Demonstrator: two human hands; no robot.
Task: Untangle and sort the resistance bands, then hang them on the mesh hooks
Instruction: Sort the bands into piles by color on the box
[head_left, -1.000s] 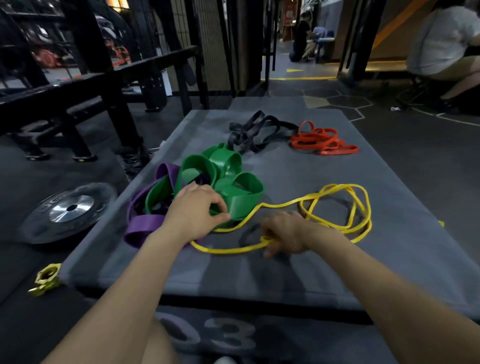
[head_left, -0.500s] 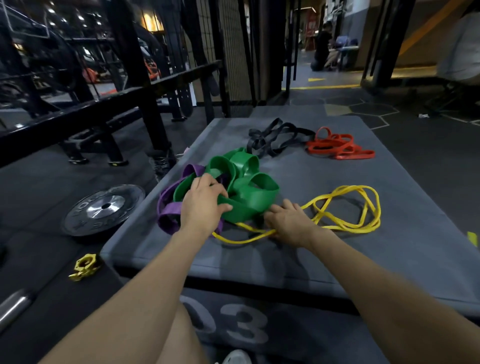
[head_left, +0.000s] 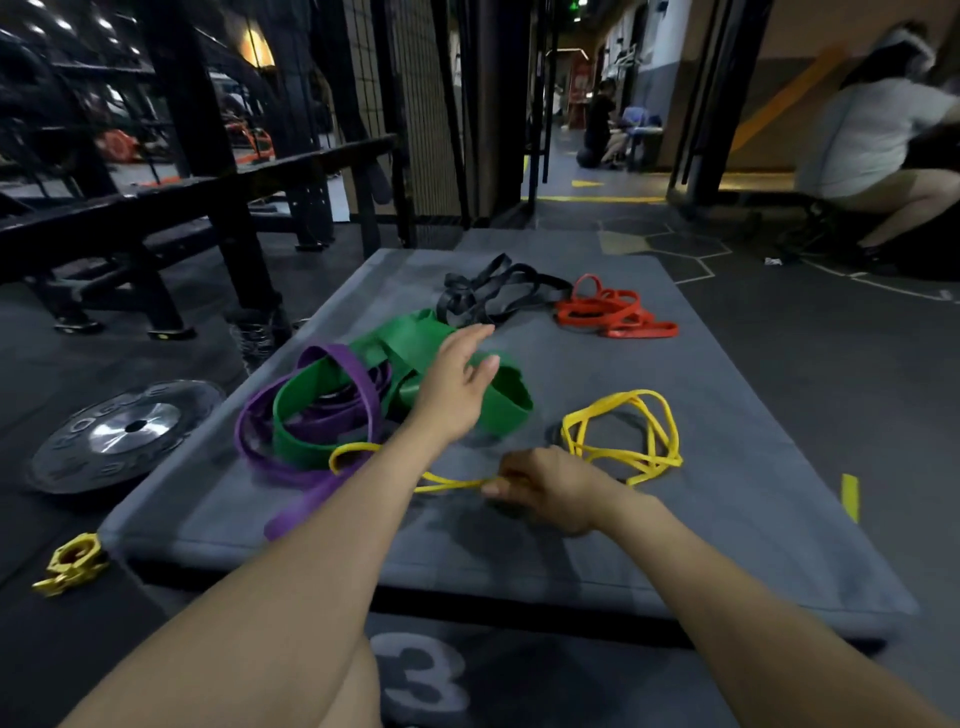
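On the grey mat (head_left: 727, 415), the right hand (head_left: 545, 488) pinches the yellow band (head_left: 623, 441); the left hand (head_left: 452, 384) hovers open-fingered over the green band (head_left: 405, 343).

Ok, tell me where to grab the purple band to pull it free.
Take the purple band by its flat tail at the mat's near edge, coming from the near left. That end lies clear, while its loops thread through the green band.

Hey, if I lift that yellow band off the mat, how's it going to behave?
Probably floppy: the yellow band lies in loose, uneven loops on the mat. Likely light, being thin next to the wide green band. It may snag, since one end loops near the purple band while the right hand pinches it.
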